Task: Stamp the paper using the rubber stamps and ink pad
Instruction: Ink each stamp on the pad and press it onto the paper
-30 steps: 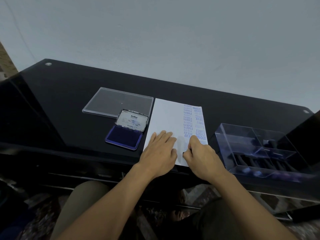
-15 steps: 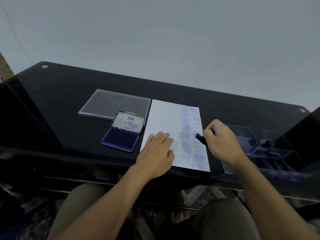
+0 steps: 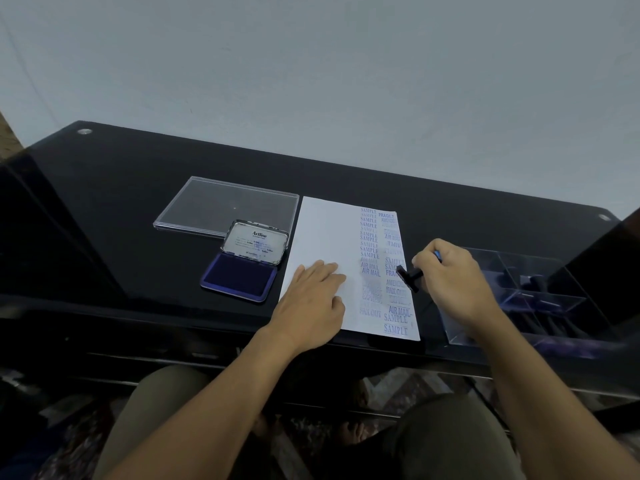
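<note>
White paper (image 3: 329,244), a smooth rectangular sheet, lies flat near the front edge of a glossy black table (image 3: 138,168). Two columns of blue-violet printed words, among them SAMPLE, AIR MAIL and FRAGILE, run down its right side. The right hand (image 3: 453,282) curls its fingers round a small black rubber stamp (image 3: 410,276), held at the sheet's right edge with the flat rectangular base tilted toward the paper. Whether the base touches the sheet cannot be told. The left hand (image 3: 311,306) rests palm down on the lower middle of the paper, fingers straight and close together, pressing it to the table.

Just left of the sheet sits the open ink pad (image 3: 239,277), a round-cornered metal tin with a dark blue felt bed. Its lid (image 3: 255,242) is hinged back and shows a white label marked Artline. Behind it lies a flat, clear plastic cover (image 3: 225,206). To the right of the paper stands a clear plastic tray (image 3: 540,292) divided into compartments, with dark-handled stamps lying inside. A plain pale wall (image 3: 311,81) rises behind the table.
</note>
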`<state>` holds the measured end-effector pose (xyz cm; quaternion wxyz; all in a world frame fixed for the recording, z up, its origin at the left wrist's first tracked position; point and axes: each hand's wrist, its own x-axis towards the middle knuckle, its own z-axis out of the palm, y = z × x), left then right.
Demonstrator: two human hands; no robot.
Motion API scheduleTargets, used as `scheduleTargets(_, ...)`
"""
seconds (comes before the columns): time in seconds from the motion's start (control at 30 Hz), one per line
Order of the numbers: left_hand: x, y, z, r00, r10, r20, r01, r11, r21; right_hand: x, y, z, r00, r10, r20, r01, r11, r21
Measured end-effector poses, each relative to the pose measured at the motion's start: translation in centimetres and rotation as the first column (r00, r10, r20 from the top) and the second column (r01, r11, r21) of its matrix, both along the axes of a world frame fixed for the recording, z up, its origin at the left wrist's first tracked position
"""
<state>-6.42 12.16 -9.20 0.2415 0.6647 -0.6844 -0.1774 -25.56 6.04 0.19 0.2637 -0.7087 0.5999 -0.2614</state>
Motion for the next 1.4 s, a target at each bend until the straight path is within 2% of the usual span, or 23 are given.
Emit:
scheduleTargets(0.27,0.2,-0.3,0.0,0.998,0.0,-0.062,0.002,1.0,0.028,0.1,0.2,-0.1,1.0,0.02,-0.011,-0.019,1.0,0.02)
scheduleTargets(0.4,0.6,-0.5,1.1,0.94,0.074,-0.333,-0.087,0.996,-0.025,0.4,0.4,0.0,0.999,0.037,0.017,-0.037,0.999,0.01)
scheduleTargets(0.5,1.6,-0.4,2.8,0.905,0.126,-0.407,-0.183,0.978,-0.104,0.9,0.1,0.0,0.999,0.048,0.022,-0.048,0.999,0.009)
scheduleTargets(0.63,4.4,-0.1,4.5,0.924,0.165,-0.344,-0.231,0.959,-0.162,1.8,-0.2,0.1,0.997,0.077,0.031,-0.077,0.997,-0.007)
scheduleTargets(0.8,8.5,0.8,5.4,0.938,0.28,-0.203,-0.313,0.937,-0.156,4.4,-0.4,0.1,0.978,0.202,0.056,-0.2,0.979,-0.036)
scheduleTargets(1.0,13.6,2.9,4.4,0.903,0.409,-0.131,-0.425,0.896,-0.127,10.7,0.3,-0.9,0.929,0.367,-0.046,-0.369,0.927,-0.062)
scheduleTargets(1.1,16.3,3.8,3.1,0.874,0.481,-0.066,-0.485,0.87,-0.088,13.9,0.9,-1.5,0.864,0.487,-0.127,-0.495,0.868,-0.033)
scheduleTargets(1.23,18.4,4.9,1.3,0.848,0.528,0.048,-0.522,0.848,-0.092,17.5,1.4,-1.7,0.725,0.643,-0.245,-0.654,0.755,0.045)
scheduleTargets(1.4,19.1,5.9,-0.5,0.83,0.537,0.151,-0.532,0.844,-0.07,20.5,1.4,-2.0,0.636,0.703,-0.317,-0.73,0.682,0.045)
